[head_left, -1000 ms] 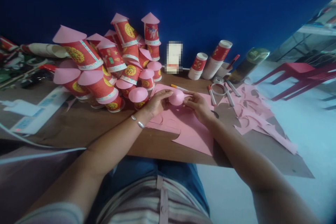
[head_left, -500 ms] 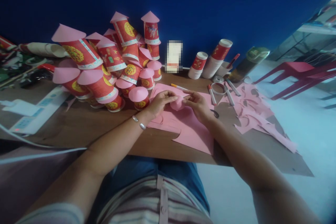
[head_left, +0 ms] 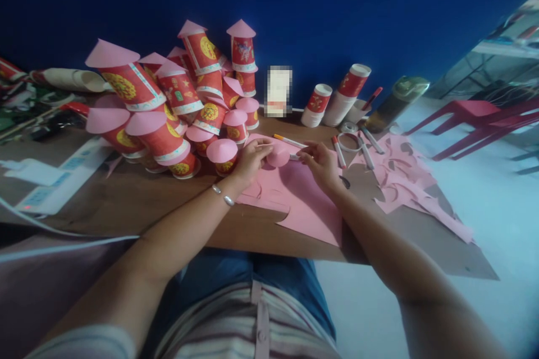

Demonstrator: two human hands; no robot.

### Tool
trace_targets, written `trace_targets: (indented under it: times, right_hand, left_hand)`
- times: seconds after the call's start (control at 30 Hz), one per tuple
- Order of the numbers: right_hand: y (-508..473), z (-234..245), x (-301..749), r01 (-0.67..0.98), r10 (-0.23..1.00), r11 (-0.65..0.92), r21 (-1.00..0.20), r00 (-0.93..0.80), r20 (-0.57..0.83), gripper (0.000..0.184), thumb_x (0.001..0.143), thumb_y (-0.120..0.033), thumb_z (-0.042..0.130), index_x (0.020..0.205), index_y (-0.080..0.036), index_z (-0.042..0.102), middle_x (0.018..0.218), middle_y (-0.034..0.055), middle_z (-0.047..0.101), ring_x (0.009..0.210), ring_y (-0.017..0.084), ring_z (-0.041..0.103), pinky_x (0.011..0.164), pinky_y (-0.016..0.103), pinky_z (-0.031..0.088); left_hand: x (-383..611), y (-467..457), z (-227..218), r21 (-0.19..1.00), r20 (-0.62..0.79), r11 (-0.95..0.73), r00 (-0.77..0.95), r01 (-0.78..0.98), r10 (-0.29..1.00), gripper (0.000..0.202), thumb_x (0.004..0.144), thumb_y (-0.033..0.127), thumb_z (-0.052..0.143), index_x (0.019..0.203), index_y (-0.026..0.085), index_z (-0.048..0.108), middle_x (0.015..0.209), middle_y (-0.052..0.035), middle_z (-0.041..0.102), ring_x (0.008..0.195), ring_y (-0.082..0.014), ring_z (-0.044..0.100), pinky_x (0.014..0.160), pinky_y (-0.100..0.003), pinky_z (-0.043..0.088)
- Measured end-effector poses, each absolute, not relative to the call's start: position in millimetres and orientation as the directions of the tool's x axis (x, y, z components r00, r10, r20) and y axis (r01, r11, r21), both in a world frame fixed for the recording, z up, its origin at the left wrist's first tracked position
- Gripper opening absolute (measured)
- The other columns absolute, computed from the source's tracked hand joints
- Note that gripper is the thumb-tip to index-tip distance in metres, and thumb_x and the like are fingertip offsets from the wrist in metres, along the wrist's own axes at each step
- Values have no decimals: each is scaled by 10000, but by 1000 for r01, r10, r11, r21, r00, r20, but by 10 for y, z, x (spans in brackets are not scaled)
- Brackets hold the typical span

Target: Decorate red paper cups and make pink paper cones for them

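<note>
My left hand [head_left: 251, 162] pinches the edge of a small pink paper cone [head_left: 278, 155] above the table. Just right of the cone, my right hand [head_left: 319, 161] has its thumb and fingertips drawn together; whatever they may hold is too small to make out. Beneath both hands lie cut sheets of pink paper [head_left: 314, 210]. An orange-capped marker [head_left: 288, 139] rests behind them. To the left stands a stack of red paper cups [head_left: 158, 137], many topped with pink cones like the one in my hand.
White-and-red cup stacks [head_left: 347, 92] and a bottle [head_left: 396, 104] stand at the back right. Near them lie a tape roll [head_left: 348, 133], a red-capped marker [head_left: 339, 152] and pink paper scraps [head_left: 406, 174]. A power strip [head_left: 63, 176] sits left; a red stool [head_left: 471, 115] stands beyond.
My right hand has come away from the cone and moved slightly right. The cone, in my left hand, has shifted slightly left and shows its rounded top more plainly.
</note>
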State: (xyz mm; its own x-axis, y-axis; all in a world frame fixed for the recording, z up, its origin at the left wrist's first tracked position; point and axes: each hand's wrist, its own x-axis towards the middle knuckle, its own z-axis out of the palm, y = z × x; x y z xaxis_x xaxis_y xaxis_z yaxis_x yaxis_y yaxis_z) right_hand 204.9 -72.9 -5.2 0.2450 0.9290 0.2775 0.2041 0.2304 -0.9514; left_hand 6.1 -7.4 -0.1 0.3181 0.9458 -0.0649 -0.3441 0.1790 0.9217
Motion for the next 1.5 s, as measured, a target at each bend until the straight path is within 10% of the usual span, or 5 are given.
trace_targets:
  times: [0.3,0.63,0.9,1.23,1.5]
  right_hand:
    - [-767,-32,2031,489,912,268,-830,149,382,295,863,-354,664,1123,-217,653,894,50,733,803,196,671,687,324,518]
    - [-743,-2,2016,-26,989,117,-993,89,114,454,697,-368,852,1084,-212,672,806,-10,692,718,150,638,710,321,540]
    - [-722,26,2071,-21,953,191,-981,241,181,440,714,-377,838,1090,-236,658,824,-15,680,752,165,636,749,356,571]
    - [-737,76,2139,-110,958,113,-987,274,79,485,703,-308,765,1142,-281,561,806,-67,609,655,143,643,607,313,565]
    - [-735,3,2109,-27,964,123,-992,239,113,473,702,-362,787,1126,-261,604,795,-47,610,709,153,600,660,305,515]
  left_hand:
    - [70,-63,22,889,-39,187,337,-418,941,327,688,186,757,960,179,575,923,-22,656,902,-155,647,800,-288,502]
    - [93,-136,40,914,18,161,432,-373,902,314,715,209,770,979,159,607,925,-24,669,797,-115,635,753,-258,498]
    - [67,-86,-62,938,345,-341,293,-67,892,174,880,187,610,1051,198,579,1125,-85,660,985,-178,656,888,-348,524]
    - [-7,-207,27,340,294,-641,570,688,767,292,861,250,670,1139,175,619,1174,-171,655,1147,-360,531,1003,-512,423]
    - [-38,-197,33,294,281,-622,557,726,782,435,840,431,735,1161,160,624,1148,-188,619,1078,-375,535,957,-505,404]
